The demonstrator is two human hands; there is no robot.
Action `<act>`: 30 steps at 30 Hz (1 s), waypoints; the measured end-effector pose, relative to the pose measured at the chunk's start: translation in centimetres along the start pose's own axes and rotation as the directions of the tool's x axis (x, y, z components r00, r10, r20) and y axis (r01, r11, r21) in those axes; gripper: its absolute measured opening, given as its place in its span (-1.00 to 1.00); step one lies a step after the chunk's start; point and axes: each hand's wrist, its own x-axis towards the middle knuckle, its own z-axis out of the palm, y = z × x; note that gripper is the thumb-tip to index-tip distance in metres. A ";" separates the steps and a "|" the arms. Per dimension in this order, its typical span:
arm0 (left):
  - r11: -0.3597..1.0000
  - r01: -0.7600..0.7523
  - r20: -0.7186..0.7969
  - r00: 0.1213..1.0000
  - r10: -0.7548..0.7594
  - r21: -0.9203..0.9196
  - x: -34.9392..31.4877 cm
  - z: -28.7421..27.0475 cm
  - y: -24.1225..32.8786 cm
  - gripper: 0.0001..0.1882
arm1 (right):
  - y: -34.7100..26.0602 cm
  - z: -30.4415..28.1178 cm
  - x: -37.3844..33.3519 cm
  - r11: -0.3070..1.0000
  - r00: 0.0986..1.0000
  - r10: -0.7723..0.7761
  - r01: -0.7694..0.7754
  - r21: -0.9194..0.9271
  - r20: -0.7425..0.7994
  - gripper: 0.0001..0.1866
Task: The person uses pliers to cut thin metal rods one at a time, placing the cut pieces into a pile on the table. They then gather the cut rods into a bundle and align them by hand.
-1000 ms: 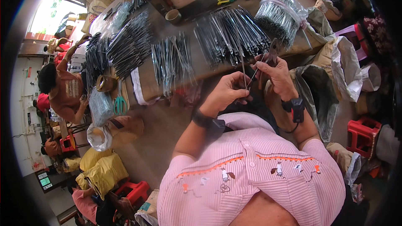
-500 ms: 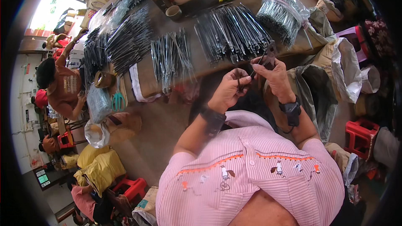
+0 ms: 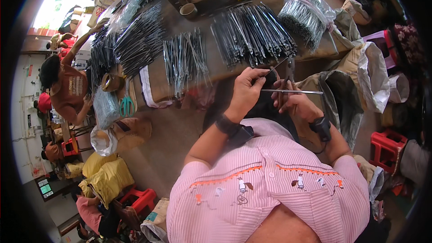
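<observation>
Pinching a dark strip (image 3: 275, 67) aimed at two o'clock, the left hand (image 3: 245, 92) sat just off the near edge of the table (image 3: 220, 73). At its three o'clock, the right hand (image 3: 300, 103) curled around pliers (image 3: 290, 72), a shiny strip (image 3: 310, 92) crossing it. A strip pile (image 3: 254, 33) lay at twelve, near that edge; floor (image 3: 167, 150) stretched away at eight.

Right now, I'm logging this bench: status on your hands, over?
Left hand pinching thin dark strip. Right hand holding pliers. Silver strip crossing right hand. Dark strips spread on table beyond.
</observation>
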 end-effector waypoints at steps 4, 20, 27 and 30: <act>0.981 -0.153 -0.023 0.987 0.157 0.120 0.2 0.0 0.0 -0.79 | -0.2 -0.4 0.4 0.869 0.996 -0.057 0.014 -0.494 -0.073 -0.17; 0.977 -0.011 0.021 1.000 0.006 0.215 0.7 -0.8 -0.9 -0.77 | -2.9 1.3 0.6 0.418 0.947 -0.321 0.125 -0.900 -0.018 -0.62; 0.926 -0.020 0.037 0.999 0.007 0.378 0.2 -1.9 1.4 -0.72 | -3.1 1.6 1.0 0.384 0.923 -0.385 0.164 -0.908 0.004 -0.68; 0.843 -0.142 -0.014 0.985 0.174 0.519 -1.1 -2.5 2.6 -0.72 | -3.2 2.0 1.7 0.407 0.930 -0.368 0.149 -0.901 -0.012 -0.65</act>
